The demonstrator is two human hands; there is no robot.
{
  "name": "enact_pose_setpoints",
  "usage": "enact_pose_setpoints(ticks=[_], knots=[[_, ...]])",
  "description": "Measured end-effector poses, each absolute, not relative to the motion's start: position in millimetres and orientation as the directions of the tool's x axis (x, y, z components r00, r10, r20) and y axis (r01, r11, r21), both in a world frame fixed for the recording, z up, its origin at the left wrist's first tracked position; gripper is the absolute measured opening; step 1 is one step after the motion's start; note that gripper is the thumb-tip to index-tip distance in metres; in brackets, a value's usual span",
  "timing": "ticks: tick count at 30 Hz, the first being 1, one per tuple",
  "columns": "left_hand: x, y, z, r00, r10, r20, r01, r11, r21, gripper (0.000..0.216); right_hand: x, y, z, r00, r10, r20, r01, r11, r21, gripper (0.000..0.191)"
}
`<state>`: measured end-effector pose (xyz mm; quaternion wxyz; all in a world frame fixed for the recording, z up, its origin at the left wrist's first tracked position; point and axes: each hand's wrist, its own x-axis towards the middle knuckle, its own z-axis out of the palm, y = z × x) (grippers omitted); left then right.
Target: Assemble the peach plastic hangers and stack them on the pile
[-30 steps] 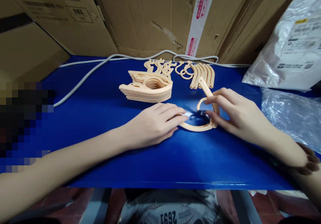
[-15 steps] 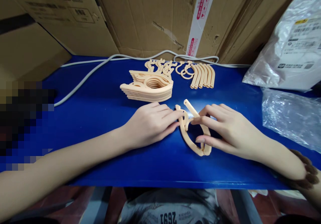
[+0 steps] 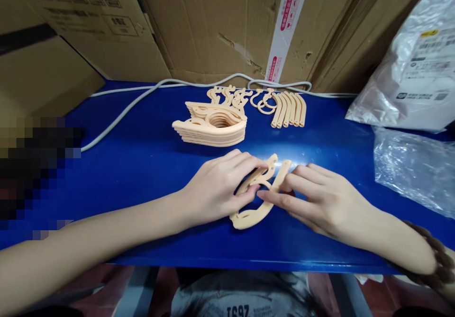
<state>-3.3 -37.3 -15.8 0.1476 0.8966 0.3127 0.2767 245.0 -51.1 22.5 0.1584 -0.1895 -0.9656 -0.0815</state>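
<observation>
A beige plastic folding hanger [image 3: 253, 218] is between my hands, its two curved arms joined at the end nearest me. My left hand [image 3: 218, 186] pinches its left arm between thumb and fingers. My right hand [image 3: 316, 194] has its fingers closed on the right arm, with the index finger reaching towards the left thumb. Part of the hanger is hidden under the fingers. Just beyond my left hand is a neat stack of folded beige hangers [image 3: 213, 134].
Beige hooks [image 3: 229, 95] and several curved strips [image 3: 289, 111] lie behind on the blue table [image 3: 142, 175]. A white cable [image 3: 124, 113] runs along the back, before cardboard boxes [image 3: 213, 23]. Right of these are a white parcel bag [image 3: 408, 70] and clear plastic [image 3: 412, 165].
The hanger has turned, its joined end swinging leftward. My left hand now wraps further over the left arm, and my right hand has closed in on the right arm.
</observation>
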Motion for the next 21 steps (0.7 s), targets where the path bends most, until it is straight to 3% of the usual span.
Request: enact_pose_setpoints(ticks=[6, 12, 18, 21], knots=[[-5, -27, -23, 0.638, 0.616, 0.462, 0.422, -0.781, 0.46, 0.015, 242, -51, 14, -0.882, 0.333, 0.333, 0.37, 0.928, 0.051, 0.024], [-10, -20, -25, 0.667, 0.455, 0.591, 0.44, -0.88, 0.181, 0.021, 243, -49, 17, -0.891, 0.322, 0.321, 0.334, 0.942, -0.017, 0.024], [-13, -15, -24, 0.696, 0.434, 0.572, 0.477, -0.875, 0.083, 0.021, 248, -7, 36, -0.714, 0.585, 0.384, 0.561, 0.807, -0.185, 0.017], [-14, -14, -24, 0.704, 0.42, 0.573, 0.482, -0.875, 0.049, 0.021, 236, 35, 47, -0.679, 0.668, 0.303, 0.672, 0.732, -0.11, 0.025]])
